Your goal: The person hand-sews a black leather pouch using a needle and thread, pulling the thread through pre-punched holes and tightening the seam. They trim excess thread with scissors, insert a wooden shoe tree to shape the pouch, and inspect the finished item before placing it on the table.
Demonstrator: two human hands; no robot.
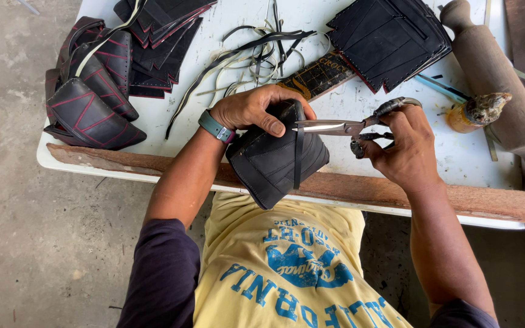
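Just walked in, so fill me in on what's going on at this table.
A person in a yellow shirt works at a white table. The left hand grips a black stitched pouch at the table's near edge. The right hand holds scissors, blades pointing at a thin black strip hanging down the pouch's front. More black pieces with red stitching are stacked at the left, loose strips lie in the middle, and a stack of black panels sits at the far right.

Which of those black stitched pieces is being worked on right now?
The plain black piece at the table's front edge: the left hand grips it while the right hand holds scissors against it. The red-stitched pieces lie untouched.
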